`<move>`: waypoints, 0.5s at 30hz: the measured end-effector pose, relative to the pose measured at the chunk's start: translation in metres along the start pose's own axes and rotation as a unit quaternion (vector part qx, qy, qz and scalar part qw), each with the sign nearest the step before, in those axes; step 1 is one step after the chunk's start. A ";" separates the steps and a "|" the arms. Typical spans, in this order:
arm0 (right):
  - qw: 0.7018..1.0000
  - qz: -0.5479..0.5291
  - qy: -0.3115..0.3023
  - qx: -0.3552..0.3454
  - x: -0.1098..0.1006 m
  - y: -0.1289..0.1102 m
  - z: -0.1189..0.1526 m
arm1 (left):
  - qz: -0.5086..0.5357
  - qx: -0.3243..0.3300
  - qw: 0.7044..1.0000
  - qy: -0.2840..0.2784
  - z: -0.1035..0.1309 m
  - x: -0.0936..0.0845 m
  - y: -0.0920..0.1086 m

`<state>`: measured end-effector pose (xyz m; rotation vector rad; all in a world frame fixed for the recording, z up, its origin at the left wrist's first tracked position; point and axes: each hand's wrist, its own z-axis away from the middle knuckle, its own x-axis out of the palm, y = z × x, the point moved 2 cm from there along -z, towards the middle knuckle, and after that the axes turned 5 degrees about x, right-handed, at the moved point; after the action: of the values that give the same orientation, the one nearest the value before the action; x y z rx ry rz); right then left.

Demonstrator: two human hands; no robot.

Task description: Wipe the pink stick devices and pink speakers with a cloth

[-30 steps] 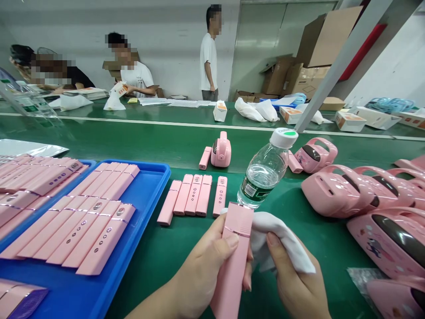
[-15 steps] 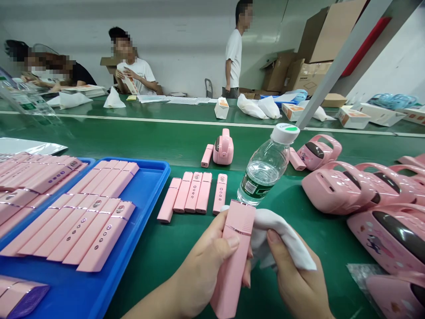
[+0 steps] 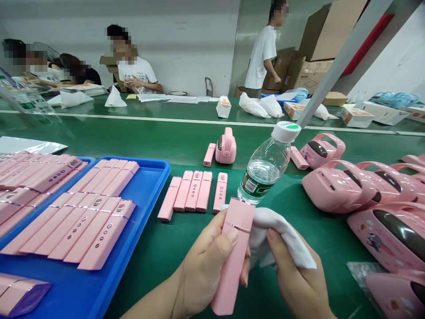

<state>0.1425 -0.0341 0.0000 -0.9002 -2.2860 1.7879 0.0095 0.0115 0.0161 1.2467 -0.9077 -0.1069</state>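
Head: blue tray (image 3: 151, 181) w/ pink bars (image 3: 96, 221)

That pink stick (image 3: 234, 252) between the fingers looks like smooth matt plastic, the white cloth (image 3: 282, 237) beside the fingertips soft and slightly fuzzy, and the bottle (image 3: 264, 170) just beyond them clear glossy plastic.

A left hand (image 3: 206, 261) grips a pink stick (image 3: 234, 254); the right hand (image 3: 299, 283) presses a white cloth (image 3: 282, 241) against it, above the green table (image 3: 172, 252).
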 end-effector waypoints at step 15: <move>0.997 0.034 -0.023 -0.058 -0.001 0.003 -0.001 | -0.006 0.000 1.000 0.006 0.002 0.006 0.008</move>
<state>0.1448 -0.0330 -0.0022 -0.9765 -2.4379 1.7351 0.0089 0.0096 0.0256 1.2511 -0.8892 -0.1090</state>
